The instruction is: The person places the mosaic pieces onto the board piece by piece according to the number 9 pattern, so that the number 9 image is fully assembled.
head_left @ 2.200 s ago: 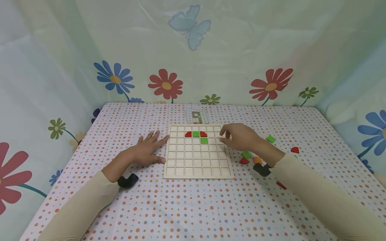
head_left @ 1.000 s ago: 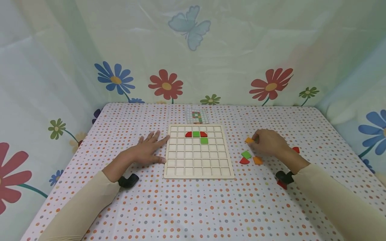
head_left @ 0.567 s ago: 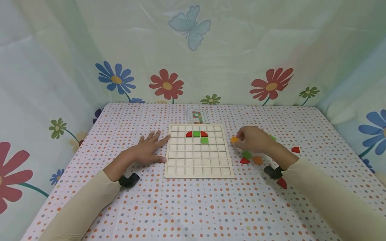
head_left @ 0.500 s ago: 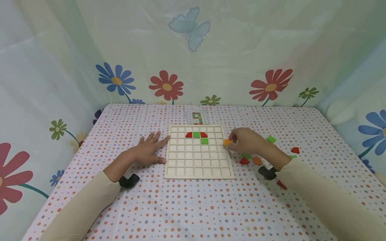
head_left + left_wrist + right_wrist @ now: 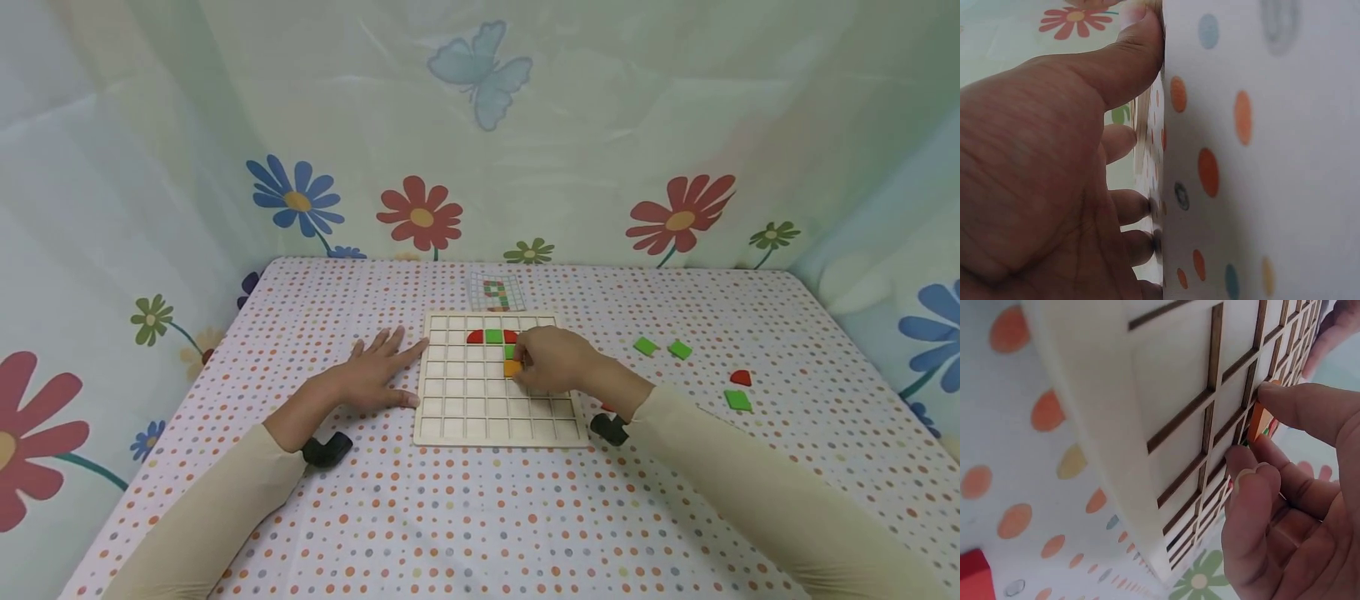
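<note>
My right hand [image 5: 558, 360] pinches an orange square tile [image 5: 512, 368] between thumb and fingers, at a cell of the wooden grid board [image 5: 465, 430]. In the right wrist view the orange tile [image 5: 1259, 420] stands tilted at the grid; whether it sits in the cell I cannot tell. Directly above it is a green square tile [image 5: 510, 352], partly covered by the fingers. The row above holds a red rounded tile [image 5: 475, 337], a green square [image 5: 493, 336] and another red rounded tile [image 5: 510, 336]. My left hand [image 5: 371, 375] rests on the table, fingers spread, thumb and index finger at the board's left edge.
Behind the board lies a card with a coloured grid pattern [image 5: 497, 292]. Right of the board are loose green tiles [image 5: 645, 346] and a red rounded tile [image 5: 741, 377]. My right forearm hides part of that area. Dotted cloth [image 5: 450, 517] covers the table.
My right hand picked up the orange tile from the pile at the right and carried it left onto the board, below the green square. The left hand has stayed in place.
</note>
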A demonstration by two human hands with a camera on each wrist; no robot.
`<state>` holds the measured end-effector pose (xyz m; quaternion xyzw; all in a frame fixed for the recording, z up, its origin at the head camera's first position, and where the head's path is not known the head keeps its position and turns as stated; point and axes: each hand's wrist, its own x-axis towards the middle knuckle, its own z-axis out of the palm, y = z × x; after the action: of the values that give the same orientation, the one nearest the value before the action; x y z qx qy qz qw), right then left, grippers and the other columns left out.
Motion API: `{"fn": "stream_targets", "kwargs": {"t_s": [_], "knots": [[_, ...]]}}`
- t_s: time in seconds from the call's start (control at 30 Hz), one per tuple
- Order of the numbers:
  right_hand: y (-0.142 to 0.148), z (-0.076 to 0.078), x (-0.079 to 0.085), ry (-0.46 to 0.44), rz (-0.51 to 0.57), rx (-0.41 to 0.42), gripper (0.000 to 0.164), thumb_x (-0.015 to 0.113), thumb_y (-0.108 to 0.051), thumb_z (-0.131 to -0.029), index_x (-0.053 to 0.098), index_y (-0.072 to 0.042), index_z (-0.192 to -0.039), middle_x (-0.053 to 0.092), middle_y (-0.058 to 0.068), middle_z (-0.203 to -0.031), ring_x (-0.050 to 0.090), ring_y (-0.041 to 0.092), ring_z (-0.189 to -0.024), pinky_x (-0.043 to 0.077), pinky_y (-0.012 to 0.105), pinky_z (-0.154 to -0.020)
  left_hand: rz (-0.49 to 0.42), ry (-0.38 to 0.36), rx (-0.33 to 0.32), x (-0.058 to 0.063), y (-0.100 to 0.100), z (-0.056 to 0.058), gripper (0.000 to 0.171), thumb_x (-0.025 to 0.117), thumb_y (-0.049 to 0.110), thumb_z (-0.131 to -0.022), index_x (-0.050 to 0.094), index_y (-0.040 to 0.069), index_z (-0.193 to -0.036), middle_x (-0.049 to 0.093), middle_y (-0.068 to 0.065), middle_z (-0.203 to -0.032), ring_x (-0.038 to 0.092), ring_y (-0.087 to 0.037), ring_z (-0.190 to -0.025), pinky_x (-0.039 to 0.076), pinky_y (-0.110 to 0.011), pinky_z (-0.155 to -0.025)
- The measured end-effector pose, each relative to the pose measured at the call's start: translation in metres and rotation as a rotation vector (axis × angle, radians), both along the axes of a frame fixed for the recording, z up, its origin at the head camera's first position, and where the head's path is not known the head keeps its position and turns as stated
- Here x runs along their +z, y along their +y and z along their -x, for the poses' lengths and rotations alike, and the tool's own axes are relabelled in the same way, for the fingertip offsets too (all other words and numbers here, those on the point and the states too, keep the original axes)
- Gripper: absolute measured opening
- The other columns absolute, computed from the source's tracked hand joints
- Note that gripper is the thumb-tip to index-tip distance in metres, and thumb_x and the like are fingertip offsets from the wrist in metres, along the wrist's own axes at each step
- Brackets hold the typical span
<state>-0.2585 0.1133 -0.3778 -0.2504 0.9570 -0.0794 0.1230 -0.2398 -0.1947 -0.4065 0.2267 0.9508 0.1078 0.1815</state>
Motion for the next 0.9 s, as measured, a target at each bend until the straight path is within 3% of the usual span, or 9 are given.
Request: {"fn": "stream_targets", "kwargs": {"t_s": [0.4,0.63,0.77,0.9], "knots": [[0.019,-0.001,0.001,0.003,0.055,-0.094,0.036,0.071,-0.035,-0.09,0.064,-0.013,-0.118,0.065,0.0,-0.087,0.056,0.014,-0.07,0.043,0.027,-0.058,0.007,-0.014,0.018,0.0,0.002,0.0,0.091,0.062,0.054,-0.091,0.008,0.026,-0.16,-0.004,-0.02,-0.165,-0.007,-0.044,-0.152,0.0,-0.07,-0.116],[0.079,0.006,0.006,0.055,0.052,-0.292,0.034,0.065,-0.028,-0.093,0.064,-0.003,-0.116,0.067,0.005,-0.078,0.055,0.014,-0.057,0.042,0.026,-0.049,0.009,-0.018,0.027,0.0,0.003,0.001,0.092,0.062,0.054,-0.091,0.009,0.026,-0.16,-0.004,-0.02,-0.165,-0.007,-0.044,-0.152,-0.001,-0.07,-0.116],[0.115,0.007,0.007,0.073,-0.02,-0.418,0.041,0.066,-0.027,-0.092,0.061,0.004,-0.119,0.07,0.017,-0.092,0.059,0.022,-0.068,0.045,0.03,-0.052,0.006,-0.021,0.021,0.001,0.002,0.0,0.092,0.062,0.055,-0.091,0.008,0.026,-0.16,-0.005,-0.019,-0.165,-0.007,-0.044,-0.152,-0.002,-0.07,-0.116],[0.14,0.006,0.005,0.064,-0.052,-0.472,0.049,0.069,-0.029,-0.088,0.06,0.009,-0.117,0.068,0.026,-0.107,0.062,0.031,-0.08,0.049,0.037,-0.057,0.013,-0.022,0.027,0.0,0.002,0.002,0.092,0.062,0.055,-0.091,0.007,0.027,-0.16,-0.005,-0.019,-0.166,-0.007,-0.044,-0.152,-0.002,-0.07,-0.116]]}}
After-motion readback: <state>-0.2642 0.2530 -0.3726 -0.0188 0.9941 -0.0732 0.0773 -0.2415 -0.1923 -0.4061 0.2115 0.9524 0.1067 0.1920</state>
